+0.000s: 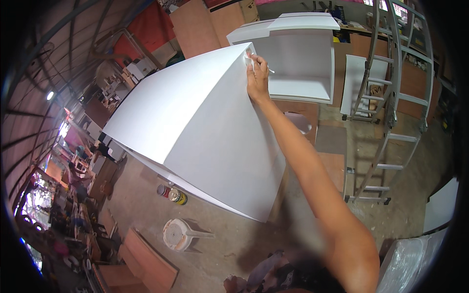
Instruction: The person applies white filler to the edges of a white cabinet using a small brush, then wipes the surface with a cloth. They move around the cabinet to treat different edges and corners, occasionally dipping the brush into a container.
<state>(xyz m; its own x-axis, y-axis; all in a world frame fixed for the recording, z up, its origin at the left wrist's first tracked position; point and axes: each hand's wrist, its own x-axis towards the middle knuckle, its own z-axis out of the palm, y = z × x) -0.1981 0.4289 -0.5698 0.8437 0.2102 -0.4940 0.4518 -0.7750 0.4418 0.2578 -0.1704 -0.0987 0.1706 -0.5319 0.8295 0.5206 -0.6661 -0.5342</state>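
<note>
My right arm reaches up from the lower right. At the far top corner of a large white box-shaped cabinet (pixel 229 146), my right hand (pixel 257 80) is closed in a pinch on a small white piece of cloth or paper (pixel 249 59). A thin white end sticks out past the fingers. The hand presses against the cabinet's edge, and its grip partly hides the piece. At the lower edge, beside dark clothing, a small skin-toned shape (pixel 234 284) may be my left hand. Its fingers cannot be made out.
Behind stands another white open-fronted cabinet (pixel 303 63). A metal ladder (pixel 386 122) rises at right. On the concrete floor are two cans (pixel 177 196), a white plastic stool (pixel 176 234) and brown boards (pixel 146 261). A plastic-wrapped item (pixel 410 263) lies at lower right. People work at far left.
</note>
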